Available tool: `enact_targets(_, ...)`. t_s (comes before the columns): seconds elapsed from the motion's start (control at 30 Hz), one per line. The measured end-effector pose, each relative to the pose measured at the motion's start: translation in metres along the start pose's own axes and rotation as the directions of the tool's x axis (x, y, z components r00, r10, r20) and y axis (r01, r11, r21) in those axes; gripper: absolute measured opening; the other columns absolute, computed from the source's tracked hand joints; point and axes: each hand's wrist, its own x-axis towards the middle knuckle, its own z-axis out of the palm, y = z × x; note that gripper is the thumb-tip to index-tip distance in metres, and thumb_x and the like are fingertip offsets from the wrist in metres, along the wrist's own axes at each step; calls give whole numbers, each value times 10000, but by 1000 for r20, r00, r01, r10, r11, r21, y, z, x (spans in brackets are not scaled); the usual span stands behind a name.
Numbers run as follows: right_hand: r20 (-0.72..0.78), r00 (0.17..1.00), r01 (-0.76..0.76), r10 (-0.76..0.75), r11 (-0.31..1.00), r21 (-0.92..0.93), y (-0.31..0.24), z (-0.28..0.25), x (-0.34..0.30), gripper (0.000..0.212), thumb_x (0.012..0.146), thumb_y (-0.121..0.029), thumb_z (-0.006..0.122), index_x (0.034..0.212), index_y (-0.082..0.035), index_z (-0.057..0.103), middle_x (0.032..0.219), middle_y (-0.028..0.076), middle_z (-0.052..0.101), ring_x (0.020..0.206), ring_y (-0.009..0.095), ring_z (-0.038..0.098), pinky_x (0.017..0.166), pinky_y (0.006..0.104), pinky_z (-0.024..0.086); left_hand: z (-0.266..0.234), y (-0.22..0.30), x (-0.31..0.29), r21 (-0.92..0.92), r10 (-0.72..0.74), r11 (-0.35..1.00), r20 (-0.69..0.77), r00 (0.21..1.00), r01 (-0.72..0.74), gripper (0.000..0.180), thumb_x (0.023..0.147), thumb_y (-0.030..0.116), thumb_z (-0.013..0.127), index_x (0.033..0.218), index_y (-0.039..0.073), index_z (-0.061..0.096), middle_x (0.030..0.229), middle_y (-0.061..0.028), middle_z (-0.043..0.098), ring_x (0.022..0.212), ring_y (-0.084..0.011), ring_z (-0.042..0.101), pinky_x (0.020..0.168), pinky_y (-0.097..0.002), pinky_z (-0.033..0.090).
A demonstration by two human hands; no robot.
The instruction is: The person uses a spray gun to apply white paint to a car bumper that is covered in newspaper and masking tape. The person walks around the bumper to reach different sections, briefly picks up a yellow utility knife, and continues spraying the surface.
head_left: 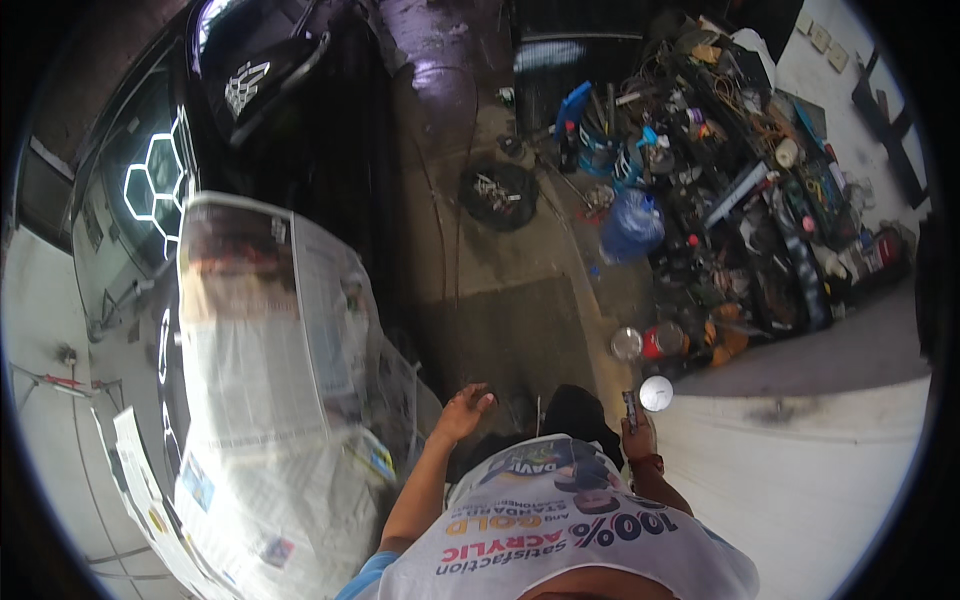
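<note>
My left hand [464, 412] hangs in front of my body on the left, fingers loosely apart and nothing in them. Beside it stands a black car [330, 140], its front part covered with newspaper sheets [260, 380]. At my right side, my right hand [638, 440] is closed on a small, narrow dark object with pale print [629, 408]; its kind is too small to make out. Right next to that hand shows a round white lid [656, 393]; whether the hand touches it I cannot tell.
A clear jar [627, 344] and a red-sided can [664, 341] stand ahead of my right hand. Beyond them lies a cluttered heap of tools and bottles [760, 220], with a blue plastic bag [632, 226] at its edge. A black basin of scraps [498, 196] sits on the floor near a hose [432, 180].
</note>
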Motion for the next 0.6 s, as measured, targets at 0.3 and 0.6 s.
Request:
enact_targets(0.3, -17, 998, -53, 54, 996, 68, -94, 46, 260, 715, 950, -165, 624, 1619, -150, 371, 1351, 282, 643, 1184, 417, 663, 971, 453, 519, -114, 107, 250, -85, -46, 996, -75, 996, 39, 528, 1012, 435, 644, 1392, 70, 618, 1358, -199, 670, 1275, -351, 638, 1081, -412, 487)
enact_targets(0.6, 4, 983, -182, 183, 973, 143, -201, 91, 524, 818, 932, -187, 656, 1657, -226, 280, 1375, 309, 621, 1203, 456, 652, 986, 470, 527, -155, 26, 336, -264, -443, 884, -214, 870, 386, 501, 978, 424, 693, 1304, 44, 682, 1210, -209, 744, 1178, -310, 704, 991, -390, 531)
